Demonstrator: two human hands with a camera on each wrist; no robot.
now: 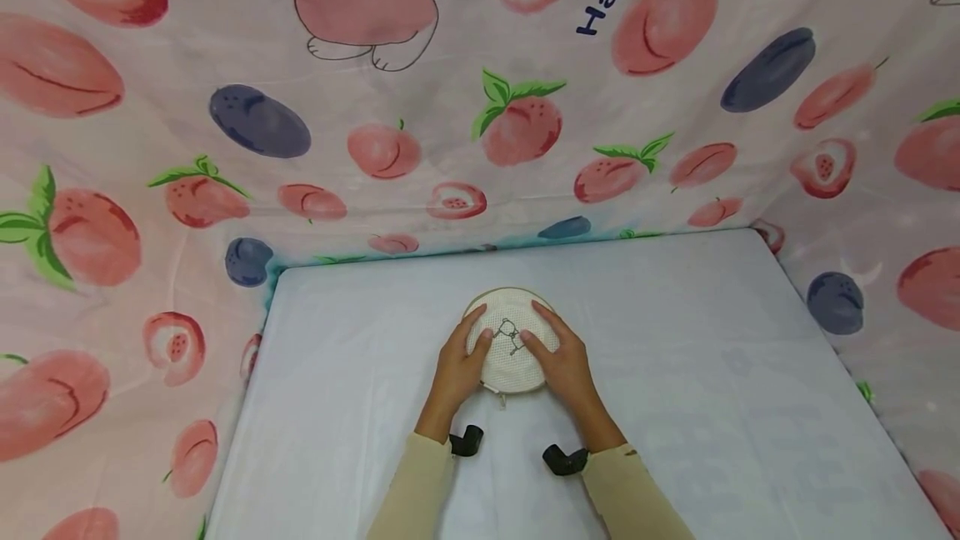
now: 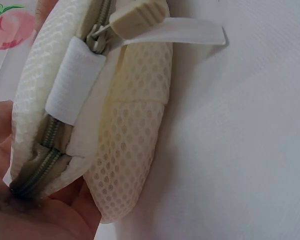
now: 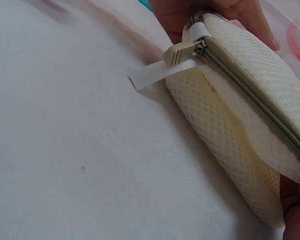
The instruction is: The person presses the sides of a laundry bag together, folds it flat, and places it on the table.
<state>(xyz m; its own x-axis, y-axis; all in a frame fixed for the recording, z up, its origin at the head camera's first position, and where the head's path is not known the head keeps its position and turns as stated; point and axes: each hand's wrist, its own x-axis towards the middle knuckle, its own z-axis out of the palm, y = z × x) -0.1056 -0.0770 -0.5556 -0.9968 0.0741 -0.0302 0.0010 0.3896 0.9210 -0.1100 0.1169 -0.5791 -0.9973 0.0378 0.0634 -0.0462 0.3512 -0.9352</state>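
A round, cream mesh zip pouch [image 1: 513,373] with a thin line drawing on its top is held over the white table. My left hand [image 1: 459,361] grips its left side and my right hand [image 1: 567,361] its right side, thumbs lying on the top face. In the left wrist view, a beige zipper pull [image 2: 137,19] and a white ribbon tab [image 2: 195,31] stick out from the near edge, beside a white elastic band [image 2: 75,82]. Along that edge the zipper [image 3: 255,97] runs closed in the right wrist view. The fingers under the pouch are partly hidden.
A white cloth covers the table [image 1: 750,390]. Fruit-printed fabric [image 1: 450,90] hangs behind it and along both sides. Black wrist cameras [image 1: 467,441] sit at the inner side of both beige sleeves [image 1: 414,486].
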